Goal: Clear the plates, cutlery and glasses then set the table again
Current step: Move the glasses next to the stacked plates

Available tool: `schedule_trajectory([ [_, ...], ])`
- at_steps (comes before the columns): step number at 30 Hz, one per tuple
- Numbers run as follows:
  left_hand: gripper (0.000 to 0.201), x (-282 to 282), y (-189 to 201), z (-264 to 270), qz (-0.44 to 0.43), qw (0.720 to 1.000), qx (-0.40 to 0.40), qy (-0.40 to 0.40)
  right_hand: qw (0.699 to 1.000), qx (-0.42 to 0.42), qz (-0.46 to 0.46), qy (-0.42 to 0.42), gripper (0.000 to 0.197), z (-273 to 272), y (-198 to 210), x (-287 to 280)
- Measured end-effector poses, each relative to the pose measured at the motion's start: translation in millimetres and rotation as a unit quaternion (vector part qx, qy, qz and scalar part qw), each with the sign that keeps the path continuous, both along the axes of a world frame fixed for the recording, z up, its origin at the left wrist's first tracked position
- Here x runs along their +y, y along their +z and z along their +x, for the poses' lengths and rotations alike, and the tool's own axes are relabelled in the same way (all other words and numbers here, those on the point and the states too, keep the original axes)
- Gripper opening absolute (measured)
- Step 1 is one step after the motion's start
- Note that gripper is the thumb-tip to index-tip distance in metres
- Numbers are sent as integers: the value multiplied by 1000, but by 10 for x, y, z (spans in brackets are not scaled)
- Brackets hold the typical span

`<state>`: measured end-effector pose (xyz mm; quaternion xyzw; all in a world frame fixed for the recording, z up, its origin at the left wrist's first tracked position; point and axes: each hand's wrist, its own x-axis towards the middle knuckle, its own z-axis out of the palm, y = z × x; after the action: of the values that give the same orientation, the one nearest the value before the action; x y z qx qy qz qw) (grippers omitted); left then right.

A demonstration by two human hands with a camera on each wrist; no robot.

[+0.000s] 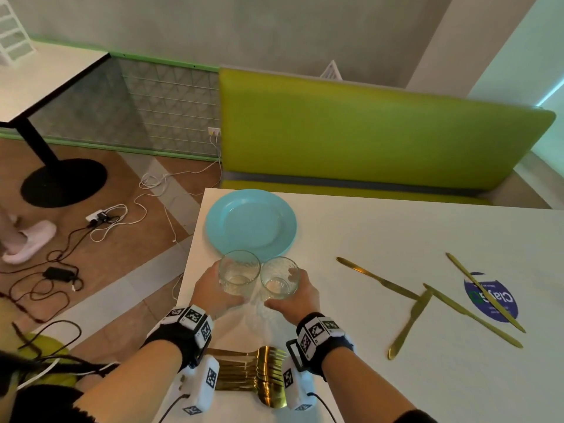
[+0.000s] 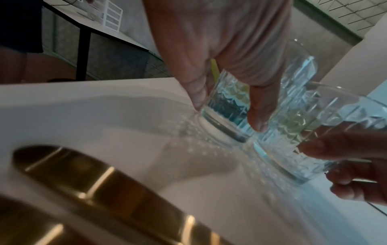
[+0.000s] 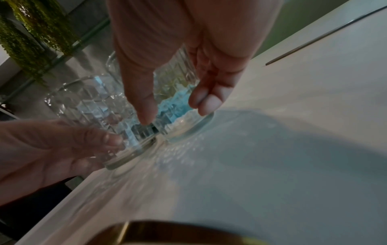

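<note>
Two clear cut-pattern glasses stand side by side near the left edge of the white table (image 1: 381, 233). My left hand (image 1: 224, 288) grips the left glass (image 1: 239, 271), and my right hand (image 1: 283, 290) grips the right glass (image 1: 279, 277). In the left wrist view my left hand (image 2: 228, 116) curls round the left glass (image 2: 226, 106), whose base is on the table. The right wrist view shows my right hand (image 3: 176, 112) round the right glass (image 3: 176, 92). A light blue plate (image 1: 251, 224) lies just behind the glasses. Several gold knives (image 1: 378, 279) lie scattered to the right.
A stack of gold forks and spoons (image 1: 253, 374) lies between my wrists at the near edge. A blue round sticker (image 1: 491, 297) sits under the far right knives. A green bench (image 1: 366, 132) stands behind the table. Cables (image 1: 106, 221) lie on the floor to the left.
</note>
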<state>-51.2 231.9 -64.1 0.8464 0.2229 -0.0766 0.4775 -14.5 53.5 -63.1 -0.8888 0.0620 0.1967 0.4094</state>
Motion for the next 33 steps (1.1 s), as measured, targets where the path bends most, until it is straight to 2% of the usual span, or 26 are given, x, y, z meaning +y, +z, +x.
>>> schedule_trajectory([
  [2,76,21,-111,70,14,1000,4,6,1000,2,2,1,85,26,2,10],
  [5,87,84,-379,176,23,999,32,13,1000,7,5,0,87,63,9,19],
  [7,79,99,-439,187,43,999,28,10,1000,12,9,-1,89,88,13,29],
  [10,89,59,-216,143,28,999,-7,23,1000,23,17,-7,90,119,13,44],
  [15,97,32,-149,138,19,998,-31,42,999,31,24,-18,91,135,12,32],
  [21,135,-9,-64,16,-3,998,-46,51,999,51,7,-5,105,149,49,-39],
  [23,138,-36,20,-39,17,995,-80,57,998,62,8,4,106,144,101,-98],
  [26,134,-112,179,-78,50,986,-157,41,998,69,1,5,103,125,212,-261],
  [28,125,-232,352,-55,64,978,-197,25,998,66,-3,-8,97,111,315,-433],
  [31,93,-517,625,102,87,964,-251,-2,998,52,-20,-36,85,84,518,-808],
  [33,69,-807,813,245,69,959,-274,-33,997,33,-51,-47,76,50,685,-1119],
])
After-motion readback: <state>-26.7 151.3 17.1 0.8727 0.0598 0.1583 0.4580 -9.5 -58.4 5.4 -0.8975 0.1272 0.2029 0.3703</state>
